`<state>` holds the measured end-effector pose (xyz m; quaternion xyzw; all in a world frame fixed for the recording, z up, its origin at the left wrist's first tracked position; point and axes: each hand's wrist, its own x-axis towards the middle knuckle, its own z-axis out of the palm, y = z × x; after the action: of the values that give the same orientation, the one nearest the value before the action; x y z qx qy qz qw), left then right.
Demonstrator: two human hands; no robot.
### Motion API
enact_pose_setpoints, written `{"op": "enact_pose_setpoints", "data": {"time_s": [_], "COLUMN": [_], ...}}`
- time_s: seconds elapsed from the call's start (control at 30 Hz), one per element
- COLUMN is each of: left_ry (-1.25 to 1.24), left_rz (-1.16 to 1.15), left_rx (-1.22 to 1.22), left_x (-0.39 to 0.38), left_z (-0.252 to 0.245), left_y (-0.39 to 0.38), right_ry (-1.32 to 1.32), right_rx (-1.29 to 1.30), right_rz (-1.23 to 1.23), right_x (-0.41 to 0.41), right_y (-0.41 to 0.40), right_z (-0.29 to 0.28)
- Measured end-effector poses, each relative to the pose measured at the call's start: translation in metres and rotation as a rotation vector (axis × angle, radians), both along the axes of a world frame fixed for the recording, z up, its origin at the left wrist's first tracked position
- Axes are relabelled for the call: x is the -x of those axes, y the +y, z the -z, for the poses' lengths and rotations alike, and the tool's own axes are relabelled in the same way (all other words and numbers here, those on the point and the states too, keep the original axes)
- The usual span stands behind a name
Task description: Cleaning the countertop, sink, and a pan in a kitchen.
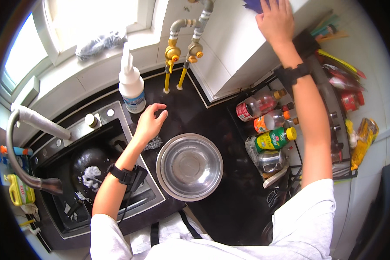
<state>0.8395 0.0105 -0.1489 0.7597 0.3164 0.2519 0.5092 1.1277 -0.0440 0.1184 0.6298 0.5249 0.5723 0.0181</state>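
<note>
My right hand (276,21) reaches to the top of the view and presses a purple cloth (254,5) against the white tiled wall (227,39); part of the cloth is hidden by the hand and the picture's edge. Over the dark countertop hangs my left hand (151,122), fingers slightly curled and apart, holding nothing. Just beside it stands a white spray bottle (132,87) with a blue label. Below the left hand lies a steel wool scourer (153,143). Stacked stainless steel bowls (190,167) rest on the counter to the right of the sink.
At left, a black sink (57,208) holds a wok (87,162) with foam, under a faucet (35,180). Gas pipes with brass valves (173,52) rise at the wall corner. Several bottles (273,139) lie beside a stove on the right, with scissors (272,198) below.
</note>
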Motion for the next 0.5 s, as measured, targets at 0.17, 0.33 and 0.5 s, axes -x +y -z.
{"op": "enact_pose_setpoints", "data": {"time_s": [0.17,0.33,0.5], "left_ry": [0.053,0.058,0.088], "left_rz": [0.055,0.046,0.053], "left_rx": [0.057,0.075,0.015], "left_x": [0.018,0.024,0.026], "left_z": [0.013,0.017,0.014], "left_y": [0.014,0.011,0.004], "right_ry": [-0.114,0.017,0.062], "right_rx": [0.202,0.544,0.66], "right_rz": [-0.017,0.047,0.086], "right_x": [-0.033,-0.029,-0.032], "right_y": [0.02,0.001,-0.01], "right_z": [0.154,0.289,0.296]}}
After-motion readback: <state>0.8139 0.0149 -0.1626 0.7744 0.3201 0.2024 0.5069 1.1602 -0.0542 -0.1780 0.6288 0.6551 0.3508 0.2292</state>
